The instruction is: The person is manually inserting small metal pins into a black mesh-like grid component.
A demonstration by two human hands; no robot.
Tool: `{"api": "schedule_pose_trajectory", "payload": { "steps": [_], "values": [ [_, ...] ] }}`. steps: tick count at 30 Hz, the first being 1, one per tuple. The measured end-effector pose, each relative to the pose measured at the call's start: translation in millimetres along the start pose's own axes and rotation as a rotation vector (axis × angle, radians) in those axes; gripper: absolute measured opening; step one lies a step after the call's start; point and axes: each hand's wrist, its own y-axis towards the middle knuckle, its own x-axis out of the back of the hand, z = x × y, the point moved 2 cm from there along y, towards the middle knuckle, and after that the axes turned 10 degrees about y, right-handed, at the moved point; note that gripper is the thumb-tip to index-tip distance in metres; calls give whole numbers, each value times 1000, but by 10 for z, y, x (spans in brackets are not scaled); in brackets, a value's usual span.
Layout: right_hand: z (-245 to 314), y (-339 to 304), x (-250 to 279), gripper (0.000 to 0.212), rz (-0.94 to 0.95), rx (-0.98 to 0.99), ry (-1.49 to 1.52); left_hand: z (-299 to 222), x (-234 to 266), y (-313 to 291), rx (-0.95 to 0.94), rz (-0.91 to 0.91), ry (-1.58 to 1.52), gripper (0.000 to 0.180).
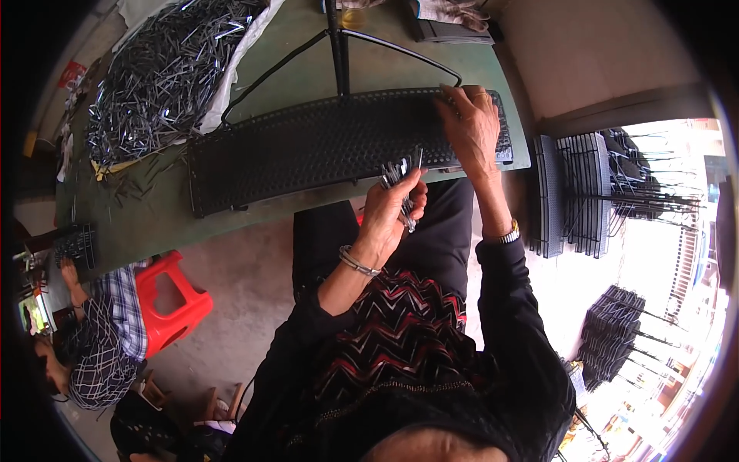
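A long black perforated metal panel [308, 142] lies across the table in front of me, with a black wire frame [340, 65] standing up from its far side. My left hand [391, 206] is closed round a bunch of small thin metal strips [398, 173], just off the panel's near edge. Over the panel's right end, my right hand [471, 127] bends its fingers down at the far edge, beside the tip of the frame's right leg. Those fingertips are pressed together; what they hold, if anything, is hidden.
A heap of metal strips [165, 77] fills a white sack at the far left of the green table [269, 69]. Gloves [454, 11] lie at the back. Stacked black panels [573, 192] stand at right. A co-worker [100, 339] is near a red stool [173, 304] at left.
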Motion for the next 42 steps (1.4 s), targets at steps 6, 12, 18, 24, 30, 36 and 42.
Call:
{"api": "schedule_pose_trajectory", "payload": {
  "steps": [6, 12, 18, 24, 30, 36, 42],
  "values": [
    [220, -248, 245, 31, 586, -459, 717, -10, 23, 6, -52, 39, 27, 21],
    [198, -340, 315, 22, 613, -575, 842, -8, -40, -9, 5, -14, 116, 18],
    [253, -354, 317, 23, 593, -629, 865, -50, -46, -15, -28, 35, 176, 18],
    [273, -363, 314, 23, 712, -616, 871, -2, -17, -3, -81, 49, 273, 19],
    [327, -368, 398, 19, 422, -660, 942, -59, -26, 11, -94, 75, 186, 24],
    [539, -515, 410, 17, 37, -144, 571, -144, -107, -12, -75, 41, 78, 26],
    [647, -776, 361, 33, 84, 171, 298, -130, 2, 69, -11, 92, -73, 16]
  ]
}}
